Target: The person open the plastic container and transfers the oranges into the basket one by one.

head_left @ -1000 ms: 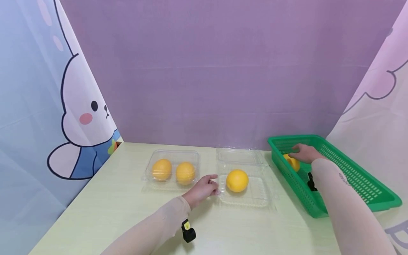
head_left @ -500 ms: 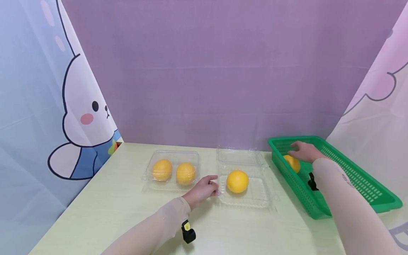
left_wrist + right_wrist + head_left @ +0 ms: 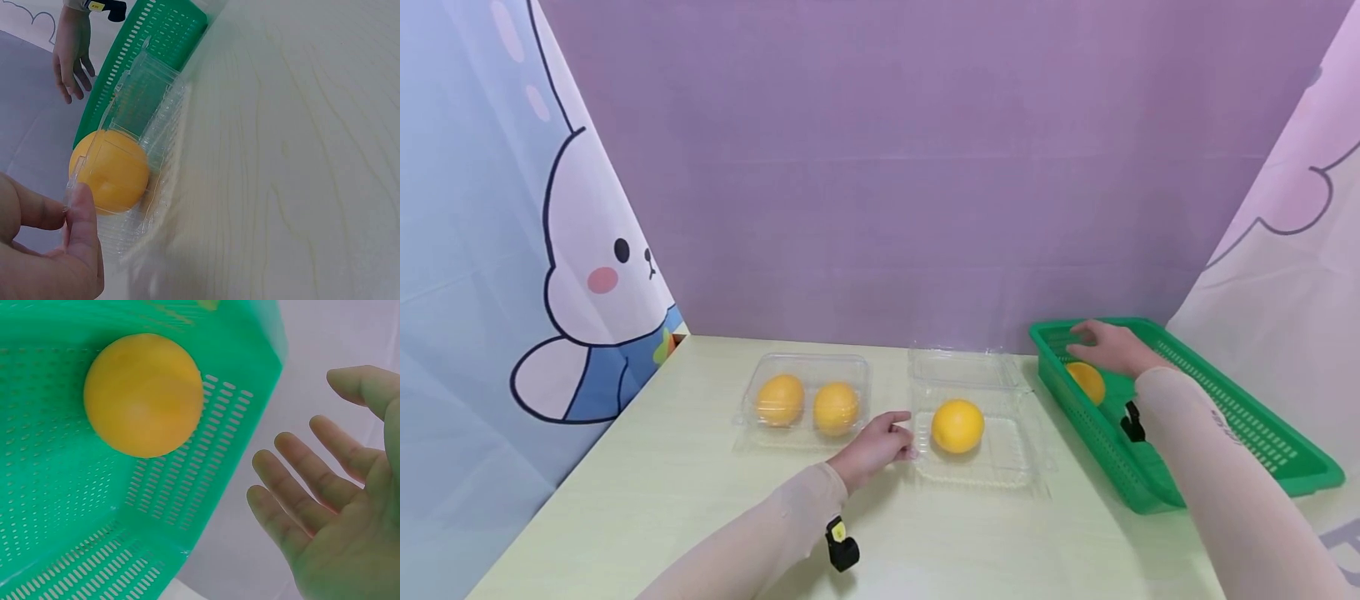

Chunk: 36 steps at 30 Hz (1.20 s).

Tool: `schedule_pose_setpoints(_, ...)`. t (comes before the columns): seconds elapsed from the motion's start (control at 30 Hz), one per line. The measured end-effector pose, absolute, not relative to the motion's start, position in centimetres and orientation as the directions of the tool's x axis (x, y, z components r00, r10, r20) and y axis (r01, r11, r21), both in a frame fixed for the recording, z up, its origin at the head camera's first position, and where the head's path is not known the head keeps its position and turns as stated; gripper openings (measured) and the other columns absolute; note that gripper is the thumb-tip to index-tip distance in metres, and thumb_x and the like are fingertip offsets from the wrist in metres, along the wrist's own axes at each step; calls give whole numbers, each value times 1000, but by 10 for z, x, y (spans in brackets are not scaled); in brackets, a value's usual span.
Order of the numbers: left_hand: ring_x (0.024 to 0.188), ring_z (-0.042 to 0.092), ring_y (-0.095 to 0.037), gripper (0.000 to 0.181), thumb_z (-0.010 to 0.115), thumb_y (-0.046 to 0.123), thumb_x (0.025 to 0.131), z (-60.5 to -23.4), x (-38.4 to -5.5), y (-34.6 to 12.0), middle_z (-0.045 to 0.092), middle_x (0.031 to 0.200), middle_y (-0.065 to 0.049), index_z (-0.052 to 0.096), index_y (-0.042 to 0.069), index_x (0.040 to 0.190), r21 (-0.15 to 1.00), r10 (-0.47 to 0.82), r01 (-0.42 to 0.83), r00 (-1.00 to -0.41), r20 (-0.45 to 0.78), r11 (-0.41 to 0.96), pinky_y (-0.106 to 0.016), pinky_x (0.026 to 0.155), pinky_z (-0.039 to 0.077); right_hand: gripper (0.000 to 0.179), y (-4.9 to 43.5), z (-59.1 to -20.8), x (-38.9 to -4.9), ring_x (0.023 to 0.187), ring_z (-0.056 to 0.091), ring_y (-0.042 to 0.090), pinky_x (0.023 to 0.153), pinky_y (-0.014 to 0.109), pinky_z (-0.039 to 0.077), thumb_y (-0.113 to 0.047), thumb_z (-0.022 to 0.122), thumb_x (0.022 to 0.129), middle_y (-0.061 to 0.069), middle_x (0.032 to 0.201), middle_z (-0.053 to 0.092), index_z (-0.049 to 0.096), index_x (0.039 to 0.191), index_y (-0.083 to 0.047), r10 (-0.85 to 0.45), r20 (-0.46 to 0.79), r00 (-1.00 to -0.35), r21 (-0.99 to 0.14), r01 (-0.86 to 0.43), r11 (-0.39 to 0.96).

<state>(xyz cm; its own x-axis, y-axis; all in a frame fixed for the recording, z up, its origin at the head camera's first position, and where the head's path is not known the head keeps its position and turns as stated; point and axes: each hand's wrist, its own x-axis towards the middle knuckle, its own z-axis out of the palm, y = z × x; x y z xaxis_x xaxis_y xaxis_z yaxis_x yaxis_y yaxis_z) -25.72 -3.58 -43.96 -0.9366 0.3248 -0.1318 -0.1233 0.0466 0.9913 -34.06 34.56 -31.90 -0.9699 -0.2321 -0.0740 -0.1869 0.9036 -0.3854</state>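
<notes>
In the head view, my left hand point(image 3: 876, 448) is at the left edge of an open clear plastic clamshell box point(image 3: 1011, 458) that holds one orange point(image 3: 957, 427). The left wrist view shows its thumb and finger pinching the box's rim point(image 3: 78, 165). My right hand point(image 3: 1111, 346) hovers over the far end of a green plastic basket point(image 3: 1101, 454), above another orange point(image 3: 1086, 383) lying inside. Seen from the right wrist, that hand point(image 3: 350, 506) has its fingers spread, apart from the orange point(image 3: 144, 394) and holding nothing.
A closed clear clamshell box point(image 3: 808, 362) with two oranges point(image 3: 780, 400) inside stands left of the open one. The open box's lid point(image 3: 966, 367) is folded back toward the purple backdrop point(image 3: 880, 167). Printed cloths hang at both sides of the pale wooden table point(image 3: 647, 467).
My right hand has lifted slightly away from the orange in the basket, up and a little to the left. My left hand stays at the open box's edge.
</notes>
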Motion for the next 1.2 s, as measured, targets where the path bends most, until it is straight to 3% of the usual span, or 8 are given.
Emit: schedule_pose_setpoints(1.2,75,56,-17,50,48,2,90,-438,-257,-37,49,94,-14,31,-8,136,991,336,-125,-932,-137,57,-29,77,51,64,302,-315,-322,117,42,37,88,53,41,-53,49,87,19,128,46,43,132,-9,-337,-6,-942,-415,-304,857)
